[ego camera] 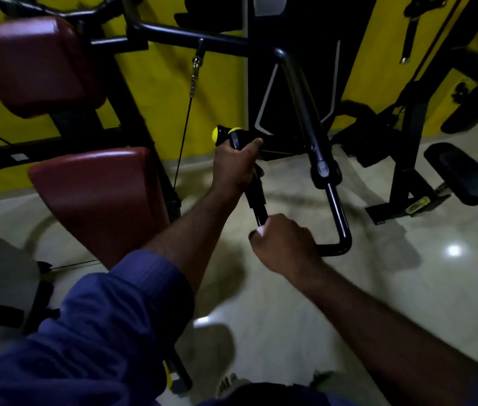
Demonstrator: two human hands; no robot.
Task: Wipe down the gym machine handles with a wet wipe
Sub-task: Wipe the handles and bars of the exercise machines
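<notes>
Left hand (pixel 236 168): fingers (pixel 252 145) curled tight round the machine handle (pixel 257 197), just below its yellow end cap (pixel 217 133). Right hand (pixel 281 244): fingers (pixel 257 238) wrapped round the handle's lower end, white wet wipe (pixel 261 230) pinched against the bar, only a corner showing. Bare black stretch of handle between the hands. Left of handle: cable (pixel 184 136), red seat pad (pixel 97 194). Right of handle: bent black frame tube (pixel 308 106), black footplate (pixel 466 174) further out. Blue sleeve (pixel 114 317) on left arm.

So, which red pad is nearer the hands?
The lower pad, just left of the left hand; the other pad sits higher, at far left.
</notes>
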